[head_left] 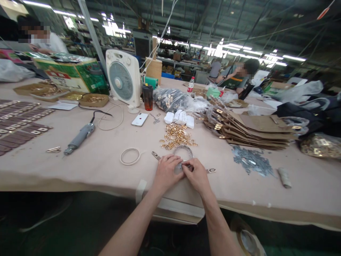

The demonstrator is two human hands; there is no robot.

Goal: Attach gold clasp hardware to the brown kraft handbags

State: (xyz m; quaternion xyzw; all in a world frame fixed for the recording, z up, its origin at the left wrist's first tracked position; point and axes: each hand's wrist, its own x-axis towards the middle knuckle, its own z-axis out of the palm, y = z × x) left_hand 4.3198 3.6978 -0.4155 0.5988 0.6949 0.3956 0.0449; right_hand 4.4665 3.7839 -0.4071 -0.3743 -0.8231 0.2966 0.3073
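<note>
Close to the table's front edge, both my hands meet over a brown bag piece that they largely cover. Its strap end with a metal fitting (156,155) sticks out on the left, and another strap end (211,171) on the right. A plastic-wrapped handle loop (189,149) arches up behind my fingers. My left hand (167,169) is closed, its fingers bent together over the piece. My right hand (195,173) pinches at the middle; what lies between the fingertips is too small to make out. Just beyond is a pile of gold metal fittings (177,136).
On the left lie a roll of tape (130,156), an electric screwdriver (80,138) and a phone (140,120). Behind stand a fan (124,78) and a tumbler (147,96). Stacked brown bag panels (250,129) and grey metal plates (252,161) lie right. Other people sit farther back.
</note>
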